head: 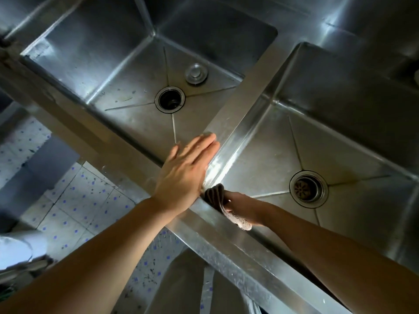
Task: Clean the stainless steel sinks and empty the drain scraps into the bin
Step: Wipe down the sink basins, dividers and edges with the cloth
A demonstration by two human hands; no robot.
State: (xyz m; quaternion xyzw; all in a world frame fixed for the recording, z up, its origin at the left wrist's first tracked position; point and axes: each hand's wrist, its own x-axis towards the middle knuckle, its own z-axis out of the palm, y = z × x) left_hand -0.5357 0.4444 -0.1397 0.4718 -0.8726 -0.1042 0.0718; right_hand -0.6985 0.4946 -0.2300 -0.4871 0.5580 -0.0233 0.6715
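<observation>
Two stainless steel sinks lie side by side. The left sink (127, 71) has an open drain (169, 99) with its round plug (195, 73) lying loose on the basin floor beside it. The right sink (353, 141) has a drain (308, 188) with a strainer basket seated in it. My left hand (186, 168) rests flat, fingers straight, on the divider (235, 105) between the basins. My right hand (242, 206) grips a brown cloth (218, 197) against the near inner wall of the right sink, in its left corner; the fingers are mostly hidden behind the cloth.
The front rim (226, 236) of the sink unit runs diagonally under my arms. Below it at the left is a tiled floor (74, 200) with blue dots. A white shoe (15, 250) shows at the lower left. A steel backsplash (340, 17) rises behind the basins.
</observation>
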